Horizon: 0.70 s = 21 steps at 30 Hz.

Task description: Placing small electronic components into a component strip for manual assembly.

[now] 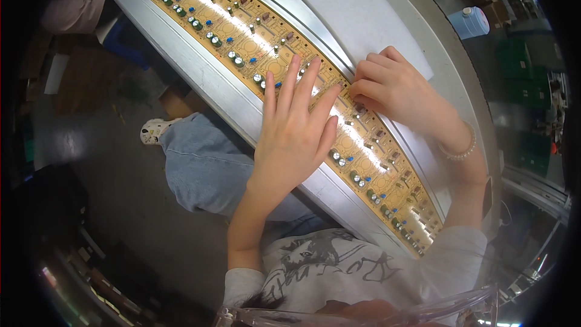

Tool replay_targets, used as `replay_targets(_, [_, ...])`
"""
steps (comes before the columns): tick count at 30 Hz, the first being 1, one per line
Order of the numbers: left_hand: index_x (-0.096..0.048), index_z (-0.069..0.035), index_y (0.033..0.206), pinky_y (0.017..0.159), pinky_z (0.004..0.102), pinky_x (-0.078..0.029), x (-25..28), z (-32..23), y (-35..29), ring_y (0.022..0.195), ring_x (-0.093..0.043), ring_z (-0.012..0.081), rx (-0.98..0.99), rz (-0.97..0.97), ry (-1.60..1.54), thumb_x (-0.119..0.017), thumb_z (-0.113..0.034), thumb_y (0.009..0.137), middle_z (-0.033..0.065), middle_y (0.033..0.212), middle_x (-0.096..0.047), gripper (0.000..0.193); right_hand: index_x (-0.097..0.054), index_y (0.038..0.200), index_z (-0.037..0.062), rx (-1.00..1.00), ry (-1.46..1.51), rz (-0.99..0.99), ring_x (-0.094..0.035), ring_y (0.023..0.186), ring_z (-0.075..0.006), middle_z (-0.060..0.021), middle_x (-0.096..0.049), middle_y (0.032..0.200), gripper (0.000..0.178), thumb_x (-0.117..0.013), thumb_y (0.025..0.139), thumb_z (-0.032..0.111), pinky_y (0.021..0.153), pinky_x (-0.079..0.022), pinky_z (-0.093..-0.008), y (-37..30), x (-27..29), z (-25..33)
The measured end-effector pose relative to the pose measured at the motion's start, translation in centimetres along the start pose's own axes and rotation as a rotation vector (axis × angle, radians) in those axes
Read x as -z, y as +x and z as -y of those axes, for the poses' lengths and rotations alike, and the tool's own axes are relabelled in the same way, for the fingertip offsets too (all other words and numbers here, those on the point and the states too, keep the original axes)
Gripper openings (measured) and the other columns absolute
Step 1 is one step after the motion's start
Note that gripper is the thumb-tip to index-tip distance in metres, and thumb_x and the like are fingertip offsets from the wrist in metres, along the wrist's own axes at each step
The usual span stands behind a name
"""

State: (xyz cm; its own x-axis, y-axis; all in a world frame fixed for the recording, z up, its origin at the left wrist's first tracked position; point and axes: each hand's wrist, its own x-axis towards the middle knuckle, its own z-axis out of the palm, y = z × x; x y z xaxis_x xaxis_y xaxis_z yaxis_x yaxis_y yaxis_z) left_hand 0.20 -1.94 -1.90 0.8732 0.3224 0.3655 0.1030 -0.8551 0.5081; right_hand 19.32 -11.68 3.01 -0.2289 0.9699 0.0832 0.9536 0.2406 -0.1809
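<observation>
A long tan circuit board panel [227,29] runs from the upper left to the lower right, dotted with green capacitors, small blue parts and brown parts. My left hand [290,136] lies over its middle, fingers spread across the components. At the panel's far edge, just right of it, my right hand [393,88] is curled with thumb and fingertips drawn together. Whatever those fingertips pinch, if anything, is hidden. A beaded bracelet [466,148] circles my right wrist.
Metal rails [200,79] flank the panel on both sides. Beyond the far rail lies a white foam sheet [357,15]. A pale blue bottle [469,23] and green crates [520,79] stand farther right. Part of another person [75,9] shows at upper left.
</observation>
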Motion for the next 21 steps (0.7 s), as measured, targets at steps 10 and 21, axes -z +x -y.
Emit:
replay_targets(10, [-0.058, -0.002, 0.116, 0.11, 0.0615, -0.023, 0.0, -0.3, 0.2, 0.138, -0.03, 0.0433, -0.015, 0.012, 0.001, -0.06, -0.013, 0.082, 0.0246, 0.142, -0.039, 0.036, -0.061, 0.08, 0.0078, 0.159, -0.189, 0.005, -0.05, 0.082, -0.0172, -0.0029, -0.053, 0.084, 0.006, -0.067, 0.077, 0.008, 0.093, -0.04, -0.0353, -0.4, 0.4, 0.9])
replay_targets(21, [-0.059, -0.008, 0.118, 0.109, 0.0672, -0.016, 1.0, -0.4, 0.4, 0.142, -0.022, 0.0433, -0.089, 0.138, 0.043, -0.06, -0.025, 0.086, 0.0188, 0.148, -0.035, 0.036, -0.068, 0.088, 0.0052, 0.037, -0.027, -0.166, -0.054, 0.077, -0.0165, -0.0021, -0.059, 0.085, 0.009, -0.067, 0.079, 0.006, 0.085, -0.045, -0.0319, 1.5, 3.1, -1.8])
